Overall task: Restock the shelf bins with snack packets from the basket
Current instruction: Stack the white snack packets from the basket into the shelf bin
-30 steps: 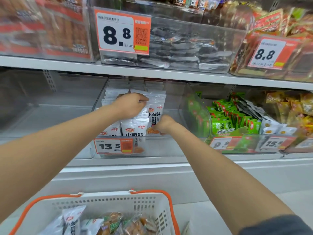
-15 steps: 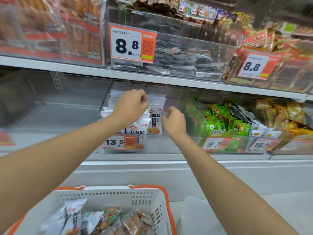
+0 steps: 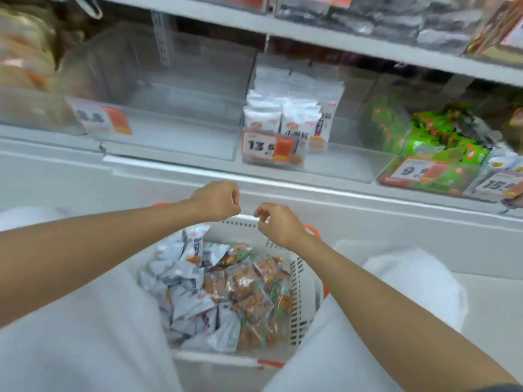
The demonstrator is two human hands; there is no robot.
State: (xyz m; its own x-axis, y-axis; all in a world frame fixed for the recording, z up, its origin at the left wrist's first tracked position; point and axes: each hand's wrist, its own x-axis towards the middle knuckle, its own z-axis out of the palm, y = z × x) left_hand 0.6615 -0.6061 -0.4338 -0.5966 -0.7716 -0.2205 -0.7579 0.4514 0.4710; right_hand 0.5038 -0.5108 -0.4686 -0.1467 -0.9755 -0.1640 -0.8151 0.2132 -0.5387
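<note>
A white basket (image 3: pixel 302 281) with orange handles sits between my knees, holding several white snack packets (image 3: pixel 181 290) on its left and clear packets of brown snacks (image 3: pixel 249 290) on its right. My left hand (image 3: pixel 216 200) and my right hand (image 3: pixel 276 223) hover side by side above the basket's far rim, fingers loosely curled, holding nothing. Above them, the clear shelf bin (image 3: pixel 339 162) with the 13.5 price tag holds upright rows of the white packets (image 3: pixel 285 114).
An empty clear bin (image 3: pixel 169 137) stands to the left of the stocked one. A bin of green packets (image 3: pixel 430 142) is on the right. A white shelf ledge (image 3: pixel 311 190) runs just beyond my hands. An upper shelf (image 3: pixel 339 38) overhangs.
Both hands have come out of the 13.5 bin and dropped to just above the basket. My view has tilted down, so the basket now fills the lower middle.
</note>
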